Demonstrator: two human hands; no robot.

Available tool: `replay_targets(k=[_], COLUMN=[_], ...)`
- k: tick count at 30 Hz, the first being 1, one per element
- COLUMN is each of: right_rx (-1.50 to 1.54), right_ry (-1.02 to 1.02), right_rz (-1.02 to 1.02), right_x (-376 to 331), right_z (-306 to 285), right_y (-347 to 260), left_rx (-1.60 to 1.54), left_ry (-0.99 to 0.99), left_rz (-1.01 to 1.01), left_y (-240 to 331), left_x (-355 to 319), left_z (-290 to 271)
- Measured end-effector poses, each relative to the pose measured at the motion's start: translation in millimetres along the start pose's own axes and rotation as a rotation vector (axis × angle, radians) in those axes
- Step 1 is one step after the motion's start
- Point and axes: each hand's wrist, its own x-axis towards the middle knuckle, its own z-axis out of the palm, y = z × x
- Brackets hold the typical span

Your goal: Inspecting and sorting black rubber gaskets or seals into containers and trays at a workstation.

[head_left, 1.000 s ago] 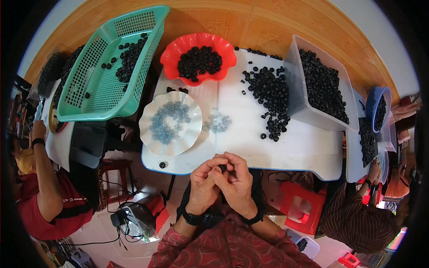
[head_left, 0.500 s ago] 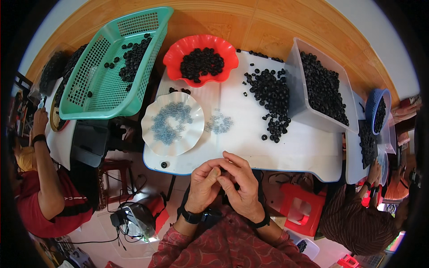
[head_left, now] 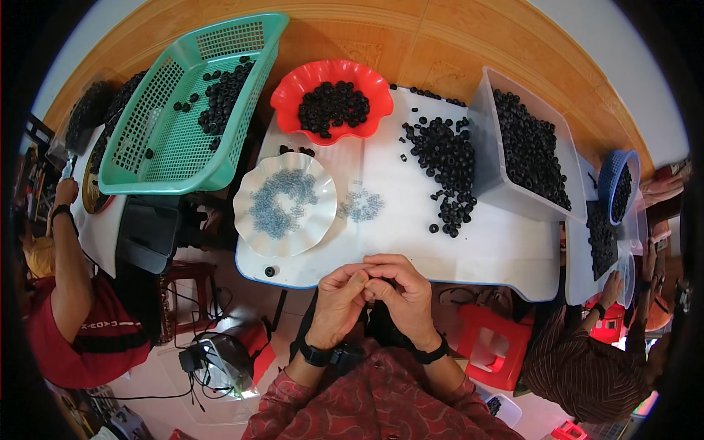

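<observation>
White is covering the counter (head_left: pixel 506 253), a person in dark red (head_left: pixel 95 334) showing at left, a red stool (head_left: pixel 480 323) standing at right. Left hand (head_left: pixel 339 304) and right hand (head_left: pixel 403 301) are pinching together at the front edge, where a black ring was showing earlier; I cannot tell whether they are holding it now. A green basket (head_left: pixel 165 158) is holding black rings (head_left: pixel 226 99), a white plate (head_left: pixel 312 229) bluish pieces (head_left: pixel 265 213), a red bowl (head_left: pixel 286 95) and translucent bin (head_left: pixel 513 198) more rings.

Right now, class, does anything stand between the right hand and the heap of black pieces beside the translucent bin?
Nothing visible does: between the right hand and the black heap, only the white tabletop shows.
</observation>
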Motion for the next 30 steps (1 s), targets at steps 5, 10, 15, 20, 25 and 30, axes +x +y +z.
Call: replay_targets(k=[5,10,15,20,25,30], right_rx=[0.166,0.302,0.511,-0.149,-0.786,-0.992], right_ry=[0.084,0.100,0.191,0.267,0.294,0.289], right_rz=[0.129,0.204,0.197,0.022,-0.221,-0.216], right_x=[2,4,6,15,34,40], right_z=[4,1,-2,-14,-27,-31], right_y=[-3,3,12,13,17,19], left_rx=[0.029,0.051,0.043,0.125,0.462,1.042], left_ry=[0.052,0.031,0.082,0.147,0.324,0.419], left_rz=[0.013,0.012,-0.017,0.028,0.186,0.435], left_y=[2,4,8,13,18,22], left_x=[0,2,3,1,1,4], left_z=[11,12,16,12,5,2])
